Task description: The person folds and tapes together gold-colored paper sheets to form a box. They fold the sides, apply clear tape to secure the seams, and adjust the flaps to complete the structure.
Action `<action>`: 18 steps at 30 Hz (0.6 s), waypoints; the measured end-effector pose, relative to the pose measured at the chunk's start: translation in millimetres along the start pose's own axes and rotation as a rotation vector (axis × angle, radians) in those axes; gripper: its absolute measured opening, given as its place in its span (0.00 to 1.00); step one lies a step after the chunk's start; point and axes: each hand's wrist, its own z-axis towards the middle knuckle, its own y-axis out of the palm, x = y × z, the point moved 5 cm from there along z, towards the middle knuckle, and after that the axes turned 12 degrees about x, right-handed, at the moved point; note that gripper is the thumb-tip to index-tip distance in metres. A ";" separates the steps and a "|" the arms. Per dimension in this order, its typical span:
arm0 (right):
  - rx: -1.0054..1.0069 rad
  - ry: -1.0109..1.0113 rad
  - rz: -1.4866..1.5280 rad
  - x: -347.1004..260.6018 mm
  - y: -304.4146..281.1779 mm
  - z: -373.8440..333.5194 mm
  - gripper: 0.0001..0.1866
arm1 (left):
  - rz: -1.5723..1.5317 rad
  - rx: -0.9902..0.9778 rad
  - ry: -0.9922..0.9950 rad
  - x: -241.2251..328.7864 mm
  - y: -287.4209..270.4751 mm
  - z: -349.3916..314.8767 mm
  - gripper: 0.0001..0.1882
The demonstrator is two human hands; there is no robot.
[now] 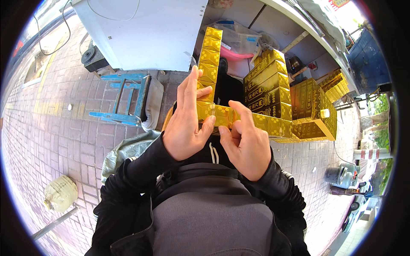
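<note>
Best to keep the left gold foil strip [210,59] square to the front gold foil strip [275,125] where they meet above the lap, pressing lightly—looks like thin card, may crease. Left hand [183,123] open, fingers straight against the left strip, thumb spread. Right hand [247,145] half-curled at the front strip, thumb and index tips apart—can't tell if they pinch its edge.

Characters and repeated digits marked the sides of the stacked gold boxes [267,87]. Right of that stack, a gold carton [305,104] bore print too fine to read; farther right, a red sign [339,3] was blurred.
</note>
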 end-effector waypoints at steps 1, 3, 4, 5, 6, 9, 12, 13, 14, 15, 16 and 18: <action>-0.027 0.052 -0.034 2.5 -1.9 0.0 0.23 | -0.020 -0.005 -0.022 -0.4 0.6 0.2 0.51; 0.097 -0.246 -0.136 -9.3 -9.1 4.3 0.22 | -0.020 0.000 -0.033 -0.5 1.2 0.7 0.52; 0.142 -0.372 -0.197 -13.0 -9.7 6.0 0.21 | -0.019 0.001 -0.032 -0.4 1.5 0.9 0.52; 0.053 -0.381 -0.226 -11.3 -6.3 6.3 0.22 | 0.006 0.004 -0.021 0.1 1.6 1.1 0.52; 0.032 -0.426 -0.275 -10.8 -3.4 7.7 0.24 | 0.032 0.009 -0.007 0.5 1.5 1.4 0.51; -0.010 -0.457 -0.360 -7.9 4.4 8.3 0.35 | 0.072 0.004 0.008 1.0 0.6 1.8 0.51; 0.030 -0.469 -0.412 -7.8 7.0 7.7 0.34 | 0.074 -0.031 0.010 0.7 -1.1 2.6 0.53; 0.013 -0.466 -0.399 -7.6 7.5 6.7 0.33 | 0.072 -0.046 0.015 0.7 -1.9 3.1 0.54; 0.009 -0.464 -0.382 -7.2 6.2 6.5 0.33 | 0.061 -0.065 0.008 0.2 -2.7 3.8 0.55; 0.003 -0.461 -0.364 -6.4 3.6 6.5 0.32 | 0.051 -0.086 0.002 0.1 -3.5 3.8 0.55; -0.031 -0.458 -0.294 -5.6 1.2 6.1 0.31 | 0.042 -0.109 -0.005 -0.2 -4.4 4.0 0.56; -0.090 -0.465 -0.157 -3.0 -7.2 6.5 0.29 | 0.040 -0.178 0.011 0.1 -5.2 4.5 0.58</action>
